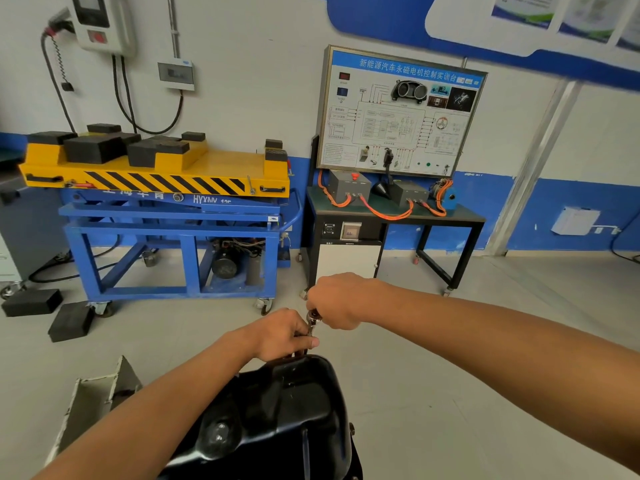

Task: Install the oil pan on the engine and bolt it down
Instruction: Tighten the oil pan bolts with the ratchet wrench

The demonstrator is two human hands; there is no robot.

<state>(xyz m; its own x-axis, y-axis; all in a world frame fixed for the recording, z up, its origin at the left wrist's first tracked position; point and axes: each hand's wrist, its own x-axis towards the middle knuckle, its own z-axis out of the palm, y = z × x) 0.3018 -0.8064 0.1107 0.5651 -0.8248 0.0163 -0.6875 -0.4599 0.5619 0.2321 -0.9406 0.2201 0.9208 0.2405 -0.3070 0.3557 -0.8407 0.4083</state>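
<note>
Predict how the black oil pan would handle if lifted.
Probably stiff: the oil pan looks like pressed metal with formed ridges. Likely slippery, since its surface is glossy. Its rounded bulges suggest it could rock if set down.

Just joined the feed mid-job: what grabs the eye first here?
Both hands meet at centre frame: the right hand and left hand grip a small metal tool just above the far edge of the black oil pan, which fills the bottom middle. Behind on the left stands a yellow-and-blue lift cart with black blocks on top. Right of it is a wiring training board.
</note>
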